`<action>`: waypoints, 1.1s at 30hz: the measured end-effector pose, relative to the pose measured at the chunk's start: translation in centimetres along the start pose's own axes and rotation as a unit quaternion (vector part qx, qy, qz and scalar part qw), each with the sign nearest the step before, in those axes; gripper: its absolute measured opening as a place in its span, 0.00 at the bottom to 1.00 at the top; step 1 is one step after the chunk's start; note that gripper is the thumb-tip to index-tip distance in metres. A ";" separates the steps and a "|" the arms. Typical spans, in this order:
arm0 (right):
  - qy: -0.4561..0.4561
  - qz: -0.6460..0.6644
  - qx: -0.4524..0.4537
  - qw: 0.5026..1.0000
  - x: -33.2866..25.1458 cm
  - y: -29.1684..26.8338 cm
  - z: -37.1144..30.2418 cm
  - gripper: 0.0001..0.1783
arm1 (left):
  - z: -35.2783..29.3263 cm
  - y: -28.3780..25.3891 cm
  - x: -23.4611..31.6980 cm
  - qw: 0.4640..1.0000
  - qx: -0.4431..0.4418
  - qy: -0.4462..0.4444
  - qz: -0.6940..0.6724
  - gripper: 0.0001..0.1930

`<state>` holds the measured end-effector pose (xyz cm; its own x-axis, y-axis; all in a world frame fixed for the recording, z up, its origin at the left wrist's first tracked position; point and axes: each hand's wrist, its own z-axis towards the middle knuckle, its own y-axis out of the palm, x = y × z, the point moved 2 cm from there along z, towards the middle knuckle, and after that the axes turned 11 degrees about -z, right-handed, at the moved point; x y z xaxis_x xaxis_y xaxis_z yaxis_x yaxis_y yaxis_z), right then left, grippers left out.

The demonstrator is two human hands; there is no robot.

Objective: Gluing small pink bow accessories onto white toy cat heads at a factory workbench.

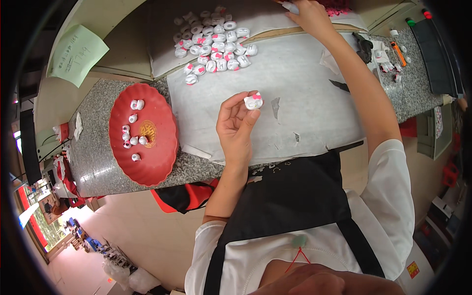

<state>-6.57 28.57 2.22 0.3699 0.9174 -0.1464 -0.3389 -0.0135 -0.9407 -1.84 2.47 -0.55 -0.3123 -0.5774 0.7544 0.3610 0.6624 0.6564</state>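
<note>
A speckled stone counter [93, 137] runs across the room in front of me, and a white sheet [319, 103] covers much of its middle, with a few dark worn patches showing on it. On the near side stands a person in a black apron [290, 196] over a white short-sleeved top. To the left of the sheet sits a red scalloped plate [153, 167], with a round gold design inside it and several small white pieces [132, 118] spread along its left half. At the far left of the covered surface, a crowd of white figures [218, 47] lies close together, many with pink markings. A pale green note [81, 54] with handwriting hangs farther left, beyond the plate.

The right hand [312, 22] reaches to the far side on an outstretched arm, its fingers closed around a slim tool [291, 7] with a whitish part, cut off by the edge of view. Just right of that hand lie bright pink bits [336, 7], and an orange-handled tool [399, 54] rests at the far right. The left hand [236, 123] is raised over the middle of the sheet, thumb and fingers pinched together on one small white figure [253, 102] with a pink bow, its patterned side turned up.
</note>
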 end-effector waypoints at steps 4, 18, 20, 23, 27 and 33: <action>-0.016 0.013 0.000 1.000 -0.6 -0.6 -0.6 0.12 | -0.1 0.0 0.2 1.000 -0.007 -0.003 -0.002 0.16; -0.119 0.046 0.000 0.992 -1.5 -0.6 -0.3 0.10 | -0.1 -0.2 0.2 1.000 -0.011 -0.003 -0.005 0.16; -0.111 -0.004 0.007 0.994 -0.8 -0.1 0.0 0.09 | 0.0 0.1 0.1 1.000 -0.017 -0.007 -0.004 0.16; -0.094 -0.012 0.009 0.995 -0.9 -1.3 -0.4 0.09 | 0.0 0.2 0.0 1.000 -0.024 -0.011 -0.007 0.16; 0.010 0.330 -0.107 0.938 -3.6 -3.4 -3.7 0.07 | -0.1 -0.3 0.3 1.000 -0.013 -0.002 -0.016 0.17; 0.076 0.580 -0.187 0.789 -7.6 -2.5 -12.5 0.03 | -0.2 0.6 0.1 0.998 -0.063 -0.003 -0.028 0.17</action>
<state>2.30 16.67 1.85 0.1083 0.1444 -0.9836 -0.2567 -0.9518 -0.1680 -1.46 2.70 -0.07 -0.3412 -0.6086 0.7164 0.4508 0.5628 0.6928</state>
